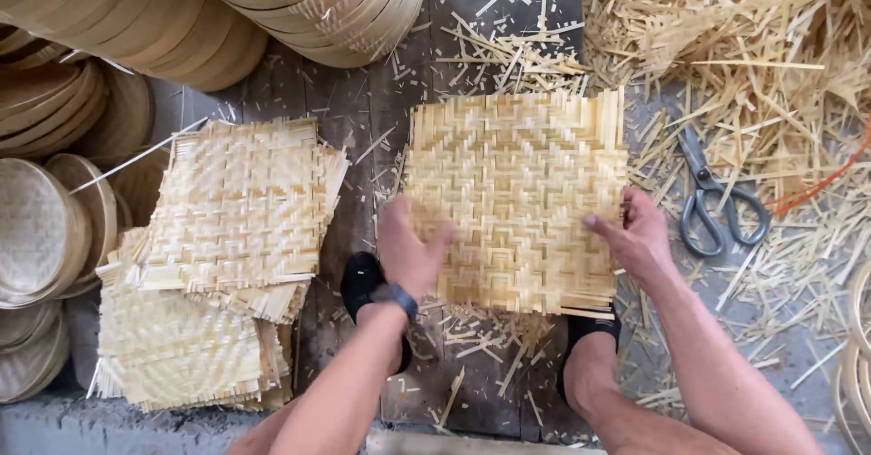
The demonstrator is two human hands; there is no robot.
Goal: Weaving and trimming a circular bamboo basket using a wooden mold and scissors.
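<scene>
no packages, labels, signs or screens visible

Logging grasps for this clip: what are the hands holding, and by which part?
Both hold the square woven bamboo mat: the left hand lies on its lower left part, and the right hand grips its right edge near the lower corner.
</scene>
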